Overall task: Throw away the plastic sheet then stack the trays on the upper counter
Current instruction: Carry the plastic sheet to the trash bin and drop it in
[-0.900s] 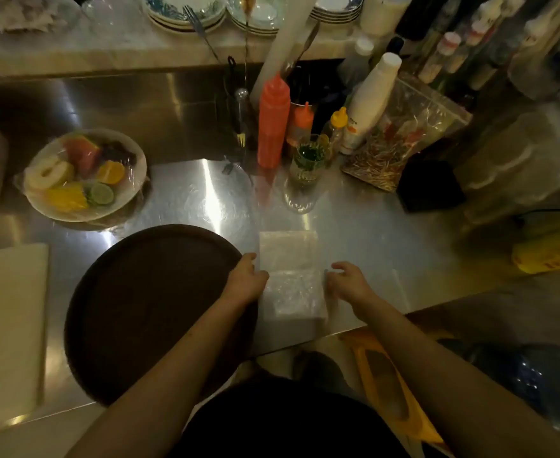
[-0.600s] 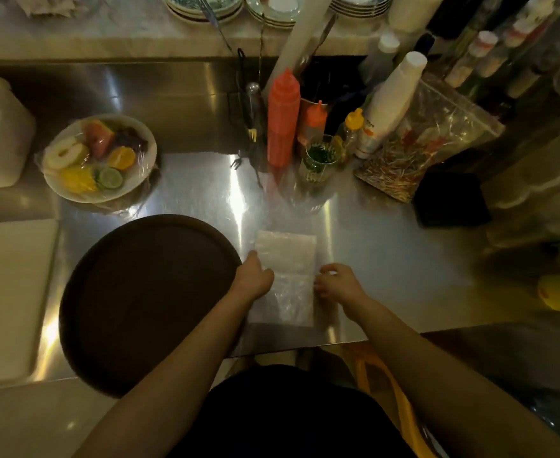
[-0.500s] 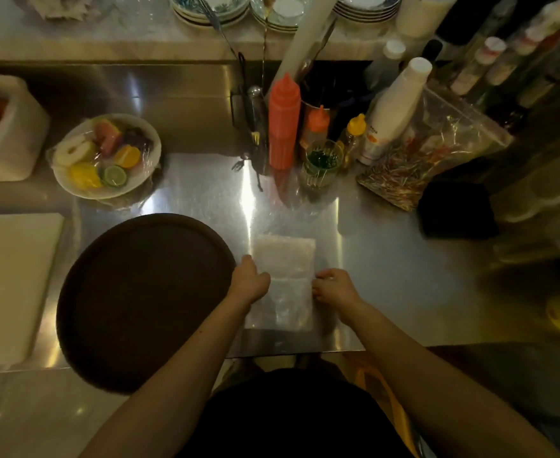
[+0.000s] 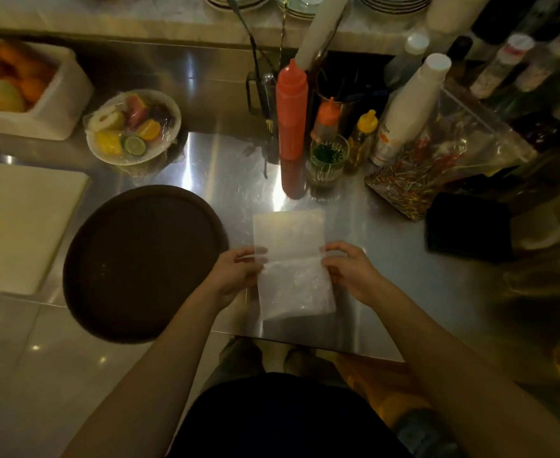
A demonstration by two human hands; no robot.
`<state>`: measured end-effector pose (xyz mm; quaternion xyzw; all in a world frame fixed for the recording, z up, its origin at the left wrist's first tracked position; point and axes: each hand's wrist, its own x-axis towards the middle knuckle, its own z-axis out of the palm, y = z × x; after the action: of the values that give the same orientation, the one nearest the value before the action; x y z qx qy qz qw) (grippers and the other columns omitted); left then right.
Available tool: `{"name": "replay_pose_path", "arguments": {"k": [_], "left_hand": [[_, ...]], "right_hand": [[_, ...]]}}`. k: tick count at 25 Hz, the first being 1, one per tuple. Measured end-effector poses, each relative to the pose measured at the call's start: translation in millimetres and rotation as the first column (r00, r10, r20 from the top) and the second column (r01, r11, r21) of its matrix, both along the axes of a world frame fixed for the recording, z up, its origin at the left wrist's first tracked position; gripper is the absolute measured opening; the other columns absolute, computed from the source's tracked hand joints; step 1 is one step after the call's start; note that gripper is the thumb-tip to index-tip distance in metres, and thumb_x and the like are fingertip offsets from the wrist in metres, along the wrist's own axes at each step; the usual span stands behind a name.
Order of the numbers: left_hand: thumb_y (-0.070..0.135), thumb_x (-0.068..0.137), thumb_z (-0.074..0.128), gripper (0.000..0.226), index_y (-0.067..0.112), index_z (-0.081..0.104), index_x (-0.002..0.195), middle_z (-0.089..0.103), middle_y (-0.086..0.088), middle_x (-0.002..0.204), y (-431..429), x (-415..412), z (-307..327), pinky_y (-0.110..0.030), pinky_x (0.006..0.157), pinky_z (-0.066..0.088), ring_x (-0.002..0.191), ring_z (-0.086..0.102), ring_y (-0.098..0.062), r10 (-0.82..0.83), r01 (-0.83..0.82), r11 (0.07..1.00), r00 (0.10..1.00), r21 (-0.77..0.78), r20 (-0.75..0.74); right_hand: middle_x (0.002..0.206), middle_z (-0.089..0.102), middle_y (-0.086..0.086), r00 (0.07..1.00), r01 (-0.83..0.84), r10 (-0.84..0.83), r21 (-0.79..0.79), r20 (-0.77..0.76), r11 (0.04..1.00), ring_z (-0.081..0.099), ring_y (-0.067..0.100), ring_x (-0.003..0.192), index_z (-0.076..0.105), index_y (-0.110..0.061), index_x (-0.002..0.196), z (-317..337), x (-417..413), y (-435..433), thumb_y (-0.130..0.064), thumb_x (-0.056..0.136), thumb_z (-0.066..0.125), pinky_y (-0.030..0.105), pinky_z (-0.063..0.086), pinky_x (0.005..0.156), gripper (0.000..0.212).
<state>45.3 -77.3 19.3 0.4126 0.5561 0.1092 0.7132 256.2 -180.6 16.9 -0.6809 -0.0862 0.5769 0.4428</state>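
Observation:
A whitish, see-through plastic sheet (image 4: 292, 262) lies folded on the steel counter (image 4: 404, 285) near its front edge. My left hand (image 4: 237, 276) pinches its left edge and my right hand (image 4: 348, 269) pinches its right edge, both at the fold line. A round dark brown tray (image 4: 140, 262) rests on the counter just left of my left hand and overhangs the front edge. The upper counter (image 4: 159, 23) runs along the top of the view with stacked plates on it.
Behind the sheet stand a red squeeze bottle (image 4: 291, 110), a glass of green picks (image 4: 326, 158), small sauce bottles and a white bottle (image 4: 407, 107). A wrapped fruit plate (image 4: 133, 127), a white tub of fruit (image 4: 24, 94) and a white cutting board (image 4: 17, 223) lie left. A clear bag (image 4: 437, 160) and a black box (image 4: 467, 226) sit right.
Both hands have closed on the sheet's side edges at the fold. The camera has shifted, so the white fruit tub at the far left has come into view.

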Motion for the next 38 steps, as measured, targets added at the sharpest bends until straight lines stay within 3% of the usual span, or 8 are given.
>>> {"name": "replay_pose_path", "arguments": {"k": [7, 12, 18, 23, 26, 28, 35, 38], "left_hand": [[-0.003, 0.083, 0.062, 0.019, 0.01, 0.074, 0.089, 0.076, -0.005, 0.092, -14.7, -25.6, 8.1, -0.025, 0.072, 0.056, 0.088, 0.072, -0.017, 0.159, -0.158, 0.987, 0.965, -0.021, 0.207], [-0.002, 0.088, 0.052, 0.03, 0.014, 0.074, 0.075, 0.073, -0.006, 0.083, -34.9, -56.1, 22.2, -0.024, 0.061, 0.055, 0.075, 0.071, -0.015, 0.262, -0.27, 0.963, 0.924, -0.011, 0.278], [0.04, 0.08, 0.068, 0.039, 0.027, 0.064, 0.116, 0.07, -0.007, 0.11, -65.5, -103.9, 39.9, -0.039, 0.072, 0.057, 0.097, 0.07, -0.028, 0.296, -0.297, 0.954, 0.93, -0.027, 0.219], [0.013, 0.074, 0.078, 0.036, 0.013, 0.068, 0.108, 0.067, -0.013, 0.112, -109.3, -157.2, 50.8, -0.04, 0.076, 0.059, 0.103, 0.067, -0.029, 0.379, -0.397, 0.909, 0.914, 0.128, 0.145], [0.006, 0.075, 0.076, 0.038, 0.004, 0.064, 0.111, 0.068, -0.017, 0.109, -148.3, -201.9, 51.5, -0.046, 0.079, 0.059, 0.099, 0.068, -0.032, 0.51, -0.535, 0.823, 0.844, 0.193, 0.165], [0.001, 0.076, 0.074, 0.035, 0.005, 0.064, 0.11, 0.07, -0.015, 0.101, -181.7, -235.8, 50.7, -0.044, 0.075, 0.06, 0.091, 0.071, -0.029, 0.606, -0.64, 0.734, 0.768, 0.227, 0.205], [0.003, 0.079, 0.071, 0.022, 0.015, 0.07, 0.098, 0.076, -0.005, 0.086, -326.3, -332.1, 23.6, -0.031, 0.061, 0.056, 0.078, 0.072, -0.019, 0.855, -0.895, 0.423, 0.446, 0.142, 0.263], [0.006, 0.08, 0.07, 0.022, 0.015, 0.073, 0.1, 0.076, -0.006, 0.092, -403.6, -359.9, 12.5, -0.035, 0.067, 0.057, 0.084, 0.073, -0.022, 0.913, -0.945, 0.325, 0.322, 0.03, 0.249]], "right_hand": [[0.085, 0.069, 0.008, 0.978, -0.189, 0.202, 0.182, -0.054, 0.965, 0.067, 0.021, 0.07, 0.063, -0.015, 0.085, 19.6, 17.8, 7.2, 0.005, 0.084, 0.062, 0.031, 0.056, 0.062, 0.021], [0.077, 0.066, 0.007, 0.916, -0.401, 0.38, 0.271, 0.128, 0.875, 0.064, 0.015, 0.069, 0.065, -0.006, 0.069, 28.3, -4.0, 20.8, 0.018, 0.081, 0.051, 0.025, 0.053, 0.059, 0.03], [0.096, 0.071, 0.011, 0.834, -0.549, 0.478, 0.329, 0.274, 0.769, 0.069, 0.025, 0.091, 0.071, -0.008, 0.069, 39.0, -45.8, 33.7, 0.009, 0.084, 0.058, 0.036, 0.059, 0.078, 0.026], [0.096, 0.072, 0.005, 0.763, -0.646, 0.569, 0.36, 0.307, 0.673, 0.069, 0.023, 0.094, 0.074, -0.008, 0.084, 49.9, -115.2, 31.4, -0.001, 0.09, 0.057, 0.031, 0.059, 0.075, 0.019], [0.107, 0.068, 0.001, 0.726, -0.681, 0.655, 0.356, 0.21, 0.64, 0.069, 0.019, 0.096, 0.068, -0.022, 0.107, 52.8, -168.1, 18.2, -0.023, 0.092, 0.058, 0.031, 0.058, 0.074, 0.018], [0.111, 0.066, -0.003, 0.615, -0.783, 0.758, 0.282, 0.217, 0.554, 0.069, 0.017, 0.097, 0.063, -0.03, 0.113, 51.7, -210.2, 1.6, -0.033, 0.088, 0.064, 0.031, 0.059, 0.074, 0.025], [0.093, 0.072, 0.007, 0.346, -0.924, 0.913, 0.25, 0.216, 0.29, 0.071, 0.015, 0.076, 0.062, -0.018, 0.102, 46.7, -357.4, -71.5, -0.001, 0.079, 0.072, 0.033, 0.058, 0.058, 0.031], [0.09, 0.07, 0.01, 0.216, -0.958, 0.954, 0.234, 0.207, 0.167, 0.069, 0.018, 0.074, 0.061, -0.023, 0.098, 43.2, -423.5, -113.3, 0.002, 0.077, 0.072, 0.043, 0.057, 0.07, 0.034]]}}
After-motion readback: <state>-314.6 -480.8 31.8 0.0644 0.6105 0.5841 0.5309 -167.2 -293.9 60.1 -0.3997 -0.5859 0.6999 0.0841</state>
